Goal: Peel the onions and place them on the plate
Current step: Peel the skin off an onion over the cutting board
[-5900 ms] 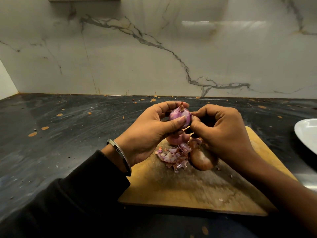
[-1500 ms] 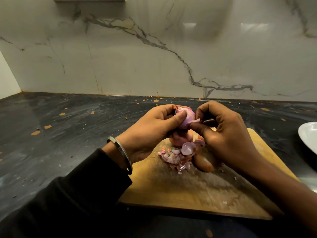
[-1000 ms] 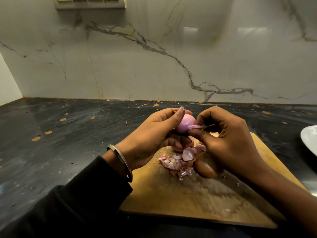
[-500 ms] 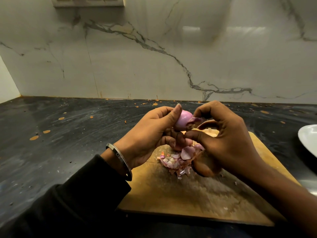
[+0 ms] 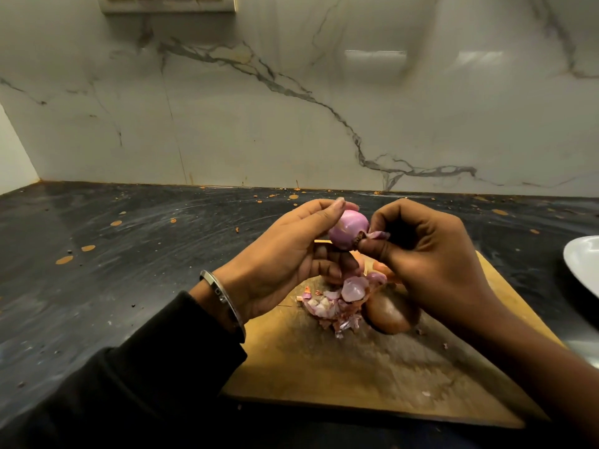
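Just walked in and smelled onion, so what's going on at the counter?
A person is peeling onions over a wooden cutting board. The left hand holds a small pink onion, mostly bare, while the right hand pinches a strip of skin at its end. Peelings and an unpeeled brown onion lie on the board. The white plate sits at the right edge.

Head view, down onto hands (image 5: 356, 260)

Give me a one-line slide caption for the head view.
Left hand holds a pink onion above the cutting board while the right hand pinches off skin.
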`<state>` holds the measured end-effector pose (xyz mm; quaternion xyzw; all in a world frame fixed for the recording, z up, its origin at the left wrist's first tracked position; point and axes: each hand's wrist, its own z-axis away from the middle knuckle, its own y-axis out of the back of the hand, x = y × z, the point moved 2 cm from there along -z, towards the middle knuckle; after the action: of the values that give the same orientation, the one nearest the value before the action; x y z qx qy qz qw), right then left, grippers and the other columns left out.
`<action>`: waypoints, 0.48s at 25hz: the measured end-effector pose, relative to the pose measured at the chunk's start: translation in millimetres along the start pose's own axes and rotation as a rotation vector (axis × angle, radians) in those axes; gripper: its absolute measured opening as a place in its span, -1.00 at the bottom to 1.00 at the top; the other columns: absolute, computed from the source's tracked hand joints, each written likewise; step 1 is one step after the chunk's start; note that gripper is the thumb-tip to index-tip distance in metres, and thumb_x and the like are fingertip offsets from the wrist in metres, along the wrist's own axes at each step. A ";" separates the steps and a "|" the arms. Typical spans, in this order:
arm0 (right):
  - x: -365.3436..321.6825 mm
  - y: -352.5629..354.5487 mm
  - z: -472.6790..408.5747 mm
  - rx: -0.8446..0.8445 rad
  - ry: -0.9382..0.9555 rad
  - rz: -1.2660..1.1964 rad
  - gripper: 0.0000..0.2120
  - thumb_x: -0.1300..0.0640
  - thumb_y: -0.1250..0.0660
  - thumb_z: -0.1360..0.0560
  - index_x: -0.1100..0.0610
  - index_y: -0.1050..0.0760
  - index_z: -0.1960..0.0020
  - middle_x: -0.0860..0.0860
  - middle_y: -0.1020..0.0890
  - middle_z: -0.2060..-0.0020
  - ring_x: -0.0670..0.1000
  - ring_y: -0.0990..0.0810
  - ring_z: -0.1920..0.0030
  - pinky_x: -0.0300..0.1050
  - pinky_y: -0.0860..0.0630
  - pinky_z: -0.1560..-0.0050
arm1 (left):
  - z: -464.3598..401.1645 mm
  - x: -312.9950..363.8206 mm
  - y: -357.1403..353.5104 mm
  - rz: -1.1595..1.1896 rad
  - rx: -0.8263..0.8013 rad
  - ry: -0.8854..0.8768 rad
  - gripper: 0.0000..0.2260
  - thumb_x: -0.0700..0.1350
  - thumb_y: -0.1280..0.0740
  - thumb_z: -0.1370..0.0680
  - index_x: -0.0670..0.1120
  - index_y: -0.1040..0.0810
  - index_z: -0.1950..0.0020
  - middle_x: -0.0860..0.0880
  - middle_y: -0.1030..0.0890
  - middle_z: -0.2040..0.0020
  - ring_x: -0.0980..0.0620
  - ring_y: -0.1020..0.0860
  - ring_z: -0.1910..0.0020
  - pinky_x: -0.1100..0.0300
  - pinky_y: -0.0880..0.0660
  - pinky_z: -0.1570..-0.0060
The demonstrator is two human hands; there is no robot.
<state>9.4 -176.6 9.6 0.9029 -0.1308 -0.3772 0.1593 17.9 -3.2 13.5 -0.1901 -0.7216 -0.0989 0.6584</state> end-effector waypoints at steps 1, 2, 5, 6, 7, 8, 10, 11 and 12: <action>0.3 -0.2 -0.3 -0.005 -0.016 -0.022 -0.85 0.28 -0.49 -0.42 0.11 -0.55 0.12 -0.05 -0.63 0.25 -0.09 -0.62 0.20 -0.31 -0.54 0.17 | 0.0 0.2 0.6 0.018 -0.001 -0.005 -0.67 -0.02 -0.19 -0.64 -0.21 -0.47 -0.28 -0.44 -0.52 -0.16 -0.28 -0.55 0.05 0.04 -0.49 0.13; 0.1 -0.5 -0.3 -0.010 -0.012 -0.028 -0.85 0.27 -0.49 -0.43 0.11 -0.55 0.09 -0.05 -0.63 0.22 -0.08 -0.63 0.17 -0.30 -0.55 0.13 | -0.5 0.1 1.4 0.028 -0.001 -0.011 -0.70 -0.05 -0.18 -0.64 -0.20 -0.48 -0.28 -0.44 -0.52 -0.15 -0.29 -0.55 0.05 0.02 -0.47 0.11; -1.5 -0.4 -0.6 -0.008 0.000 -0.037 -0.85 0.27 -0.49 -0.43 0.10 -0.57 0.09 -0.05 -0.65 0.20 -0.10 -0.65 0.15 -0.30 -0.57 0.10 | -0.6 -0.7 3.0 0.005 -0.006 -0.031 -0.66 -0.02 -0.22 -0.58 -0.19 -0.49 -0.27 -0.27 -0.59 -0.03 -0.15 -0.61 0.16 0.14 -0.53 0.20; -1.5 -0.1 -0.7 -0.007 -0.008 -0.054 -0.85 0.29 -0.49 -0.42 0.11 -0.57 0.11 -0.04 -0.65 0.22 -0.14 -0.64 0.18 -0.32 -0.55 0.13 | -0.2 -1.1 2.4 0.002 -0.011 -0.032 -0.63 -0.01 -0.24 -0.56 -0.19 -0.49 -0.27 -0.21 -0.61 0.02 -0.07 -0.62 0.21 0.19 -0.54 0.25; -1.2 0.5 -0.9 -0.006 -0.013 -0.065 -0.85 0.32 -0.48 -0.42 0.11 -0.57 0.13 -0.03 -0.65 0.25 -0.17 -0.63 0.21 -0.35 -0.53 0.15 | -0.3 -1.0 1.7 0.004 -0.016 -0.033 -0.62 -0.01 -0.24 -0.55 -0.20 -0.49 -0.28 -0.16 -0.62 0.07 -0.02 -0.62 0.25 0.22 -0.54 0.28; -0.7 0.7 -0.8 -0.006 -0.013 -0.062 -0.84 0.36 -0.47 -0.42 0.13 -0.58 0.14 -0.02 -0.64 0.28 -0.18 -0.61 0.22 -0.37 -0.51 0.16 | -0.7 -1.5 1.5 0.009 -0.017 -0.033 -0.61 0.00 -0.25 -0.54 -0.21 -0.49 -0.28 -0.13 -0.62 0.11 0.00 -0.61 0.28 0.24 -0.54 0.30; -0.7 -0.1 0.0 -0.009 0.006 -0.024 -0.84 0.41 -0.45 -0.43 0.18 -0.58 0.13 -0.02 -0.63 0.28 -0.17 -0.61 0.21 -0.36 -0.51 0.15 | -1.4 -2.7 1.7 0.012 -0.014 -0.029 -0.57 0.02 -0.24 -0.53 -0.25 -0.48 -0.28 -0.12 -0.61 0.16 0.00 -0.60 0.30 0.24 -0.54 0.31; -1.4 -1.0 0.6 -0.009 0.021 -0.001 -0.83 0.43 -0.45 -0.43 0.20 -0.57 0.12 -0.01 -0.63 0.26 -0.14 -0.61 0.19 -0.35 -0.51 0.14 | -1.3 -2.9 2.0 0.006 -0.013 -0.025 -0.53 0.05 -0.25 -0.53 -0.27 -0.47 -0.27 -0.13 -0.60 0.17 -0.02 -0.59 0.29 0.23 -0.54 0.31; -2.6 -1.6 1.0 -0.004 0.046 0.029 -0.82 0.44 -0.44 -0.44 0.19 -0.56 0.12 0.00 -0.62 0.25 -0.12 -0.61 0.17 -0.33 -0.52 0.12 | -1.5 -3.1 1.8 -0.002 -0.014 -0.021 -0.50 0.07 -0.24 -0.52 -0.30 -0.46 -0.27 -0.13 -0.59 0.18 -0.03 -0.58 0.29 0.23 -0.54 0.31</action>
<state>7.1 -174.4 9.9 0.9090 -0.1395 -0.3544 0.1694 20.2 -2.6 10.4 -0.1952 -0.7280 -0.1025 0.6492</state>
